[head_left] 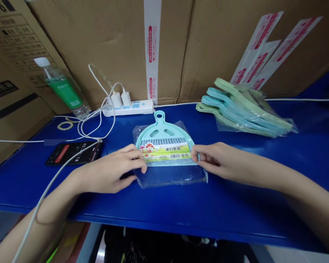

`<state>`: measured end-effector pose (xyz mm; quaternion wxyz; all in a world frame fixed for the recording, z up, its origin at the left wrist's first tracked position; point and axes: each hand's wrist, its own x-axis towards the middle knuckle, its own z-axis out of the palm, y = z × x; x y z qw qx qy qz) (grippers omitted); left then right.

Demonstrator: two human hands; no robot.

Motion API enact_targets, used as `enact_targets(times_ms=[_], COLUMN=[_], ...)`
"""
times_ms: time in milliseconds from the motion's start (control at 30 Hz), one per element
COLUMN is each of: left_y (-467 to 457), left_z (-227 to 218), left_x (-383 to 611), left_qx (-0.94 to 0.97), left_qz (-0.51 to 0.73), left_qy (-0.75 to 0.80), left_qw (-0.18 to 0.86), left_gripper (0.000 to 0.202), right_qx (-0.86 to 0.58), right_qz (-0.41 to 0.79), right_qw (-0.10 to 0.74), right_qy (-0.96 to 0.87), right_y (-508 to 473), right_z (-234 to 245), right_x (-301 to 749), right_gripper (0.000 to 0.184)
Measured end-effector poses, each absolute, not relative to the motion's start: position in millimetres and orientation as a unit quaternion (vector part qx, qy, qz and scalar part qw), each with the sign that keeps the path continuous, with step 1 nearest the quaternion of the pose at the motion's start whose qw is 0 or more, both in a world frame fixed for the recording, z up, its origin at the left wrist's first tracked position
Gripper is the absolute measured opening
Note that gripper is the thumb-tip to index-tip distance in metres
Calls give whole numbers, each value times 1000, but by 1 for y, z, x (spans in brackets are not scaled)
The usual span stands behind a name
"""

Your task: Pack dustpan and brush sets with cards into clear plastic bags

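A light-blue mini dustpan and brush set (164, 140) lies in a clear plastic bag (172, 175) on the blue table (208, 208), with a colourful paper label across its middle. My left hand (117, 170) pinches the bag's left edge, thumb below and fingers on top. My right hand (216, 159) pinches the right edge of the bag beside the label. The pan's handle with its hanging hole points away from me.
A pile of green and blue dustpan sets (244, 109) lies at the back right. A white power strip (131, 107) with chargers, a phone (74, 152) on a cable, a bead bracelet (65, 126) and a green-labelled bottle (63, 89) are at the back left. Cardboard boxes (214, 44) stand behind.
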<state>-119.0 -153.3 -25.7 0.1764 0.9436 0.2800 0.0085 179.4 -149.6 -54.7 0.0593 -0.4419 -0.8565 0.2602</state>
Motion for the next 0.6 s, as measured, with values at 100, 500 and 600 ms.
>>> enact_targets(times_ms=[100,500,600], left_y=[-152,-154,-153], left_z=[-26,-31,-36], left_x=[-115,-110,-108], left_qx=[947,951,961], left_qz=[11,40,45], left_qy=[276,294,267], left_qw=[164,91,63], left_gripper=[9,12,13], right_qx=[-434,-492,-488], right_qz=[244,219,226], right_qw=[53,68,70], right_qy=[-866,-840,-840], right_y=[-151,-150,-149], right_z=[-52,-50,-52], right_x=[180,169,169], right_gripper=[20,16,15])
